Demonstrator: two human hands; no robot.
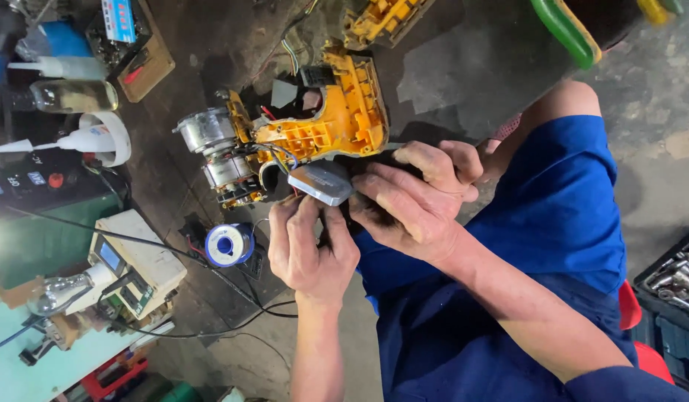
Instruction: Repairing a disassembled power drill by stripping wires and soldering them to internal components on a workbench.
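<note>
Left hand point(309, 249): I'm seeing its fingers closing on the grey block point(322, 182).
Right hand point(411, 197): fingers curling closed behind that block, gripping the tool's handle, I think.
Block: sitting against the opened yellow power tool point(337, 119), just above the solder spool point(229, 243).
Risk: thin wires point(285, 155) possibly tearing if the block is getting tugged.

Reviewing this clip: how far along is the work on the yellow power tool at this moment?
Done: the yellow tool housing is opened, with the motor and wires exposed, and a second shell half lies apart. In hand: the left hand and right hand both grip a small grey part at the housing's lower edge. Left: the housing is still open, the solder spool beside it.
</note>
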